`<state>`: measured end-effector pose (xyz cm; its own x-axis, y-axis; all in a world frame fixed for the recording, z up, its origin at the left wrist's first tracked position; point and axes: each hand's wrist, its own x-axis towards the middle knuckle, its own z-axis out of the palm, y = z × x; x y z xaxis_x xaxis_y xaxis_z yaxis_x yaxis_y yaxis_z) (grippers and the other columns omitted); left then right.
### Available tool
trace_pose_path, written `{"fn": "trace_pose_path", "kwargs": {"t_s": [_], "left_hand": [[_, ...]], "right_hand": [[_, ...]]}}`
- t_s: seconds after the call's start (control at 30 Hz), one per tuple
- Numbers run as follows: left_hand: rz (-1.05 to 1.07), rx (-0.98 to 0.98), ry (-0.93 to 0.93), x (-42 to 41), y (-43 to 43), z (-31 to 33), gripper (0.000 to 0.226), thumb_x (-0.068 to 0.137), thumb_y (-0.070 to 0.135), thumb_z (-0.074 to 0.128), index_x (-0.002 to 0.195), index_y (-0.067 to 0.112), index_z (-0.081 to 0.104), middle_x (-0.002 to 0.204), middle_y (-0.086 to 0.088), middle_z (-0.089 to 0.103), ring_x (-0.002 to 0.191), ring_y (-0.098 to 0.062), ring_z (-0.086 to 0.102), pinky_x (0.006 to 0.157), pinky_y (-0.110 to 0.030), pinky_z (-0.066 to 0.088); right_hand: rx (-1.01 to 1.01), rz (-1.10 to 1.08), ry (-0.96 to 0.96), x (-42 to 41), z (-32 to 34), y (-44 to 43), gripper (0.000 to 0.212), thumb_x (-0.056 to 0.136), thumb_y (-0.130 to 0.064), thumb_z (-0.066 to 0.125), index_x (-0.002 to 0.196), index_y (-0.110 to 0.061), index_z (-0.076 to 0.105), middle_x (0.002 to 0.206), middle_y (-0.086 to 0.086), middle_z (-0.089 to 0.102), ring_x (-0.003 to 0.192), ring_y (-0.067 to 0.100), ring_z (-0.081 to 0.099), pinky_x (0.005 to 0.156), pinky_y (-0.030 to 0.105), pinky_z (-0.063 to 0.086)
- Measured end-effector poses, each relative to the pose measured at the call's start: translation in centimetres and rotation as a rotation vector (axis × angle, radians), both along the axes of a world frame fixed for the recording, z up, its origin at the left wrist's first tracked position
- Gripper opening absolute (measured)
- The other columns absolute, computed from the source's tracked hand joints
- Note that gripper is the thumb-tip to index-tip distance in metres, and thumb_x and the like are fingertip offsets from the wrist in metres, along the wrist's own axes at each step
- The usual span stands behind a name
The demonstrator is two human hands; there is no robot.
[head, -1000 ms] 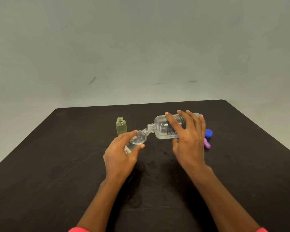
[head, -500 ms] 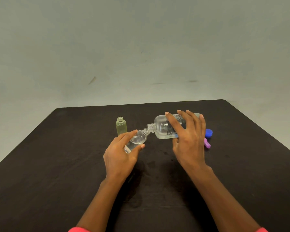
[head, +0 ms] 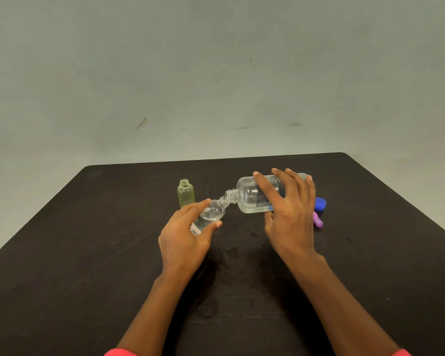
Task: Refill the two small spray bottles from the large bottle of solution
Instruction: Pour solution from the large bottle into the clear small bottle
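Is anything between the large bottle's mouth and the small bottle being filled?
Nothing visible. The large bottle, tipped in the right hand, meets the neck of the small clear bottle held by the left hand.

Print on the large bottle's label is too blurred to read.

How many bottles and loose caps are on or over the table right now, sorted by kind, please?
Large bottle: 1, tilted in the right hand
Small clear bottle: 1, in the left hand
Small yellowish bottle: 1, standing uncapped
Blue cap: 1
Purple cap: 1
Total: 5
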<state>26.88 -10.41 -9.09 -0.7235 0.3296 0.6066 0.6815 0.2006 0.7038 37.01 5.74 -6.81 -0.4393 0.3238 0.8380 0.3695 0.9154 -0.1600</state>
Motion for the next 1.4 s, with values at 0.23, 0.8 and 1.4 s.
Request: {"fn": "trace_pose_path", "kwargs": {"t_s": [0.23,0.8,1.4], "left_hand": [[0.003,-0.007,-0.002,0.02,-0.02,0.08,0.047,0.068,0.024,0.083,0.111,0.035,0.067,0.105,0.023,0.065,0.098,-0.004,0.063,0.081,-0.039,0.054],[0.004,-0.006,-0.015,-0.02,0.0,-0.06,0.047,0.068,0.026,0.083,0.111,0.036,0.067,0.105,0.02,0.067,0.099,-0.003,0.062,0.082,-0.038,0.054],[-0.002,-0.006,-0.005,0.08,-0.02,0.06,0.047,0.068,0.024,0.084,0.11,0.035,0.067,0.103,0.026,0.064,0.098,-0.003,0.062,0.083,-0.036,0.054]], "right_hand": [[-0.002,0.0,-0.001,0.03,0.04,-0.07,0.083,0.059,0.014,0.07,0.131,-0.024,0.056,0.129,0.014,0.055,0.126,0.034,0.045,0.113,0.053,0.02],[0.0,0.001,-0.004,0.01,0.01,0.03,0.082,0.06,0.013,0.071,0.131,-0.024,0.055,0.129,0.013,0.055,0.126,0.033,0.044,0.113,0.053,0.02],[0.011,-0.007,-0.001,-0.03,-0.04,0.01,0.083,0.058,0.014,0.072,0.131,-0.024,0.056,0.128,0.013,0.055,0.125,0.033,0.045,0.112,0.054,0.023]]}}
